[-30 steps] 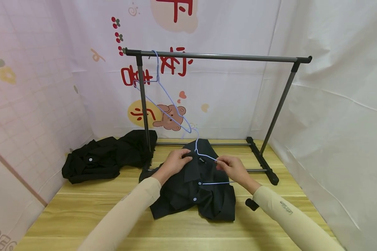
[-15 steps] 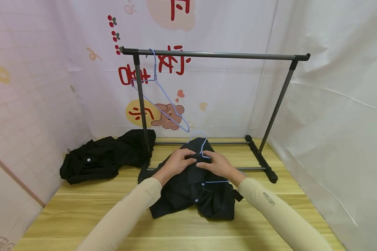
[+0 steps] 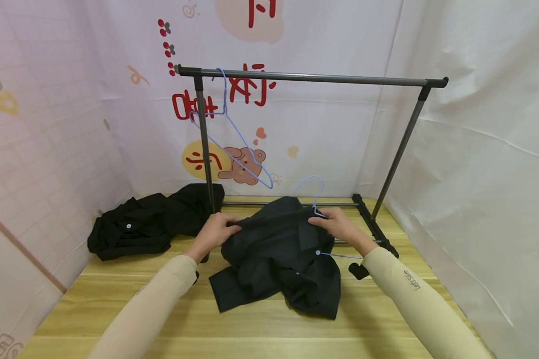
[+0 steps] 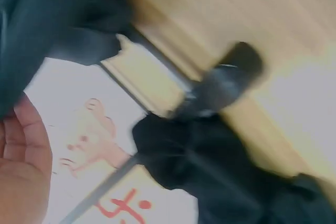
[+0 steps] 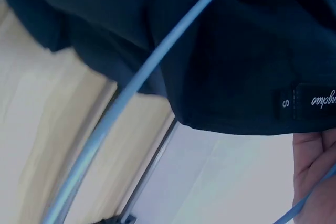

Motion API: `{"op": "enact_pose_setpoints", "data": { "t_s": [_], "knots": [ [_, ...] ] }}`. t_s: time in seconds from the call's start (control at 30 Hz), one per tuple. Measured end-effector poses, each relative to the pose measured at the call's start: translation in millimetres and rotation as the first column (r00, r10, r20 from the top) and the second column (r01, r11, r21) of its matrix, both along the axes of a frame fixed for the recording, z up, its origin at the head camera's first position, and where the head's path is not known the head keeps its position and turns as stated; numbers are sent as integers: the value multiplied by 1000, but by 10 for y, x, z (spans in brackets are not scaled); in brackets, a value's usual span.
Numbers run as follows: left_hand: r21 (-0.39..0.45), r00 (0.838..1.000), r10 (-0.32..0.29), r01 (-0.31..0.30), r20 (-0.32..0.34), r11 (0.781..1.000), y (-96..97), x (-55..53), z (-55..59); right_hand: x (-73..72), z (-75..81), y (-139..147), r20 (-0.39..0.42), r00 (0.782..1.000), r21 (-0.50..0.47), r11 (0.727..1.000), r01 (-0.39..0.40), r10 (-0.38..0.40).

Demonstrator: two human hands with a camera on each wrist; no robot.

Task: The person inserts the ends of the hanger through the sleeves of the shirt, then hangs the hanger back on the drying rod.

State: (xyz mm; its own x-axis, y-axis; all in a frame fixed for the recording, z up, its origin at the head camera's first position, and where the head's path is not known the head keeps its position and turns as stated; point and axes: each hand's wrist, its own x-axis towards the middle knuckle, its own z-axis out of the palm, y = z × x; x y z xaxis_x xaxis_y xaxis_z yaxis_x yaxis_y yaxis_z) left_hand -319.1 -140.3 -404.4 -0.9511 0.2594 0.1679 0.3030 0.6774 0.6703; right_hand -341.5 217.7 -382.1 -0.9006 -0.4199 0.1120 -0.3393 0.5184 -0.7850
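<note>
Pale printed sheets [image 3: 332, 139] are walling in a wood-grain table [image 3: 175, 324], where a dark rack [image 3: 314, 78] is standing, a spare hanger [image 3: 240, 132] is hanging from its rail, and a black garment [image 3: 139, 229] is lying crumpled at the left. In front of the rack, the dark shirt [image 3: 269, 239] is showing soft folds, light buttons and a white-lettered label, while the left hand [image 3: 214, 231] is pinching its edge and the right hand [image 3: 339, 225] is pinching its collar with the blue hanger [image 5: 144, 72]. The collar is pointing towards the rack, the bunched length running down towards the person.
</note>
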Motion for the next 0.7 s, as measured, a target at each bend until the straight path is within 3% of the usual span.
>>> {"op": "enact_pose_setpoints", "data": {
  "t_s": [0.2, 0.37, 0.47, 0.57, 0.63, 0.7],
  "knots": [
    [72, 993, 112, -114, 31, 991, -173, 34, -194, -48, 127, 204, 6, 995, 73, 993, 97, -98],
    [151, 993, 85, -97, 81, 984, -103, 90, -369, -46, 166, 272, 29, 990, 90, 987, 135, -138],
    [110, 992, 77, -88, 102, 990, -66, 123, -448, -48, 163, 282, 22, 991, 78, 988, 133, -135],
    [46, 986, 141, -145, 86, 988, -74, 135, -466, -58, 145, 292, 13, 991, 66, 989, 129, -130],
    [69, 973, 214, -221, 89, 973, -114, 125, -427, -68, 129, 305, 3, 991, 63, 989, 131, -132],
    [162, 951, 273, -295, 146, 942, -174, 108, -332, -75, 116, 317, -5, 991, 62, 989, 136, -136]
  ]
}}
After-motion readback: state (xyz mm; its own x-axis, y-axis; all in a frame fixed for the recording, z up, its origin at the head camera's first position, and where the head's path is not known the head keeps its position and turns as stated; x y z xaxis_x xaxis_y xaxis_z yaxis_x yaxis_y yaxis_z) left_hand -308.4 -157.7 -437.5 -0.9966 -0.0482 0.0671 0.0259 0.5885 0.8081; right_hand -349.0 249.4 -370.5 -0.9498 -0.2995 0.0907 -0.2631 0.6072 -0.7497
